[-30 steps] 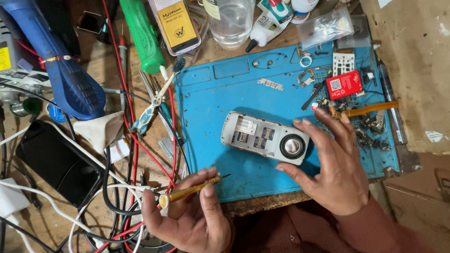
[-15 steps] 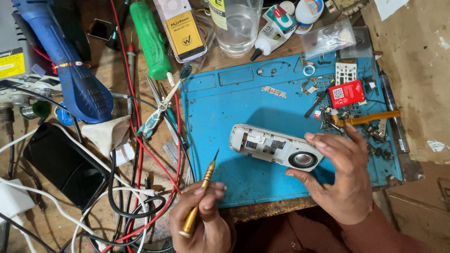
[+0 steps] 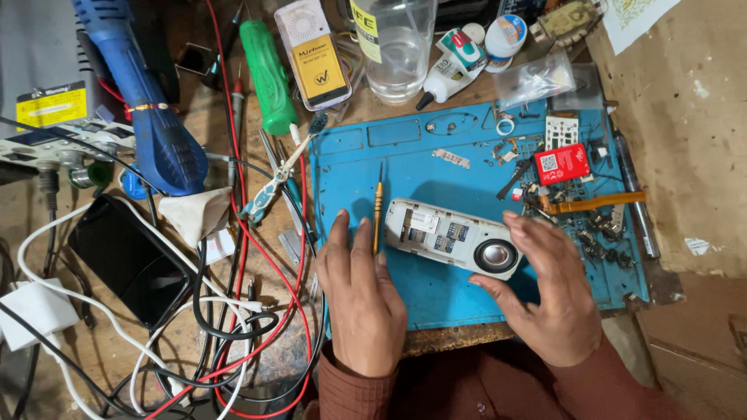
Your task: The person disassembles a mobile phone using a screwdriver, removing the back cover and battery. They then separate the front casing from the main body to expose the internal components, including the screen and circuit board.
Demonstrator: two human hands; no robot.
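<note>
The tabletop is crowded. A blue work mat is spread over its middle and reaches its near edge. A blue heat gun lies toward the far left corner, with a black slab and tangled red, white and black cables nearer the left edge. A green-handled tool and a clear jar are set along the far edge. Small parts, a red chip card and an orange flex strip are scattered at the mat's right side. The opened white handset lies mid-mat. The right hand is cupped at its speaker end, fingers spread and touching. The left hand lies flat, its grip loose, against a yellow-handled screwdriver just left of the handset.
</note>
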